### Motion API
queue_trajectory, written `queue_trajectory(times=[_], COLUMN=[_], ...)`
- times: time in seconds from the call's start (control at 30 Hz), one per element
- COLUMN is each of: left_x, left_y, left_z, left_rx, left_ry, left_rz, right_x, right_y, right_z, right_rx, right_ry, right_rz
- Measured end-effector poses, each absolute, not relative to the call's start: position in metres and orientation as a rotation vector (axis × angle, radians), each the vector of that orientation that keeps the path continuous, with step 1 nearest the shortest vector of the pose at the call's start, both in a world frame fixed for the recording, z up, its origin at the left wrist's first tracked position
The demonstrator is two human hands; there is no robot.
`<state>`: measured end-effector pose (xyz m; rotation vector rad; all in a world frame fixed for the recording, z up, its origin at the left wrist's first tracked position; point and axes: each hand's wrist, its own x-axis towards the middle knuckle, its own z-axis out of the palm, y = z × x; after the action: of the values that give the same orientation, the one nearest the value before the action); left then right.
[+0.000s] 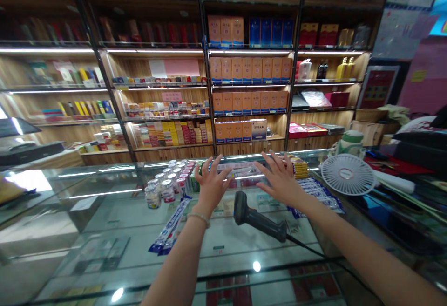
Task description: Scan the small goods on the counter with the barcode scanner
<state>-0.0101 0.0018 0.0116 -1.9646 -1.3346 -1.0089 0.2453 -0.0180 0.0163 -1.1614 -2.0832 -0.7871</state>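
Reaching over the glass counter with both hands spread

The left hand and the right hand are held out side by side, fingers fanned and nothing gripped; whether any fingertip touches the glass, I cannot tell. The small jars stand in a tight cluster just left of the left hand, with long packets lying nearer the body. More packets lie beside and partly behind the right forearm, near some yellow boxes. Between the arms sits the scanner, its cord running towards the right arm.

To reach well here, the forearms should probably pass high over the scanner, so that a sleeveless elbow does not snag the cord. The left fingers would do best coming down from above, since a sideways sweep could topple the closely packed jars. On the right, lifting the wrist would spare the packets, which look slippery, and avoid the fan.
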Motion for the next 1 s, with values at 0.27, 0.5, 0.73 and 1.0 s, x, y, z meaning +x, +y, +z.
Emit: queue_trajectory(times=[0.27,0.5,0.73,1.0], left_x=[-0.012,-0.014,-0.016,-0.022], left_y=[0.002,0.002,0.002,0.005], left_z=[0.011,0.012,0.012,0.012], left_rx=[-1.954,-1.964,-1.960,-1.911], left_ry=[-1.326,-1.336,-1.341,-1.376], left_rz=[-1.050,-1.095,-1.093,-1.104], right_x=[0.204,0.184,0.179,0.196], right_y=[-0.084,-0.088,-0.088,-0.095], right_z=[-0.024,-0.047,-0.047,-0.037], right_rx=[-1.321,-1.406,-1.413,-1.275], right_ry=[-2.184,-2.066,-2.075,-1.853], right_rz=[-0.550,-0.555,-0.577,-0.393])
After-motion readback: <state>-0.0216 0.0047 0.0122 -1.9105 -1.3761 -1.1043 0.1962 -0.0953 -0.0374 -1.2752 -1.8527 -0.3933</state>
